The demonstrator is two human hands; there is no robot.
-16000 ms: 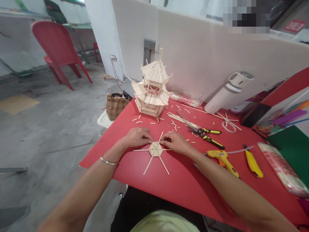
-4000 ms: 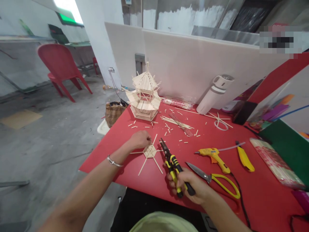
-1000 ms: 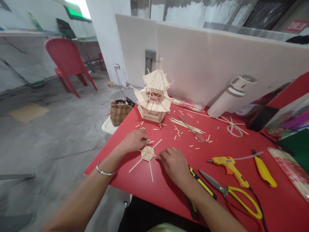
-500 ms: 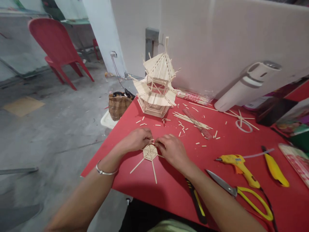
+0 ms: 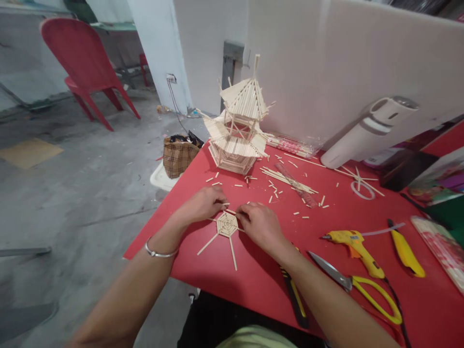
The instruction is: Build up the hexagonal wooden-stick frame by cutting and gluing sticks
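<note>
On the red tabletop lies a hexagonal web of thin wooden sticks (image 5: 227, 224), its long spokes reaching outward. At its far side my left hand (image 5: 206, 204) is closed, thumb and fingers pinching the end of a wooden stick (image 5: 225, 205). My right hand (image 5: 260, 221) is closed from the other side, its fingertips at the end of a short wooden stick (image 5: 229, 211) that spans the gap between the hands just beyond the web. The fingers partly hide the far spokes. Behind them stands a pagoda model (image 5: 237, 130) built of similar sticks.
Cut stick pieces and a clear ruler (image 5: 295, 185) lie beyond my hands. At right are a yellow glue gun (image 5: 357, 249), scissors (image 5: 377, 295) and a yellow-handled knife (image 5: 406, 249). A cutter (image 5: 294, 297) lies under my right forearm. A white tumbler (image 5: 369, 130) stands behind.
My hands have drawn slightly apart at the web's far edge, so the short stick between them shows more. The view has shifted a little.
</note>
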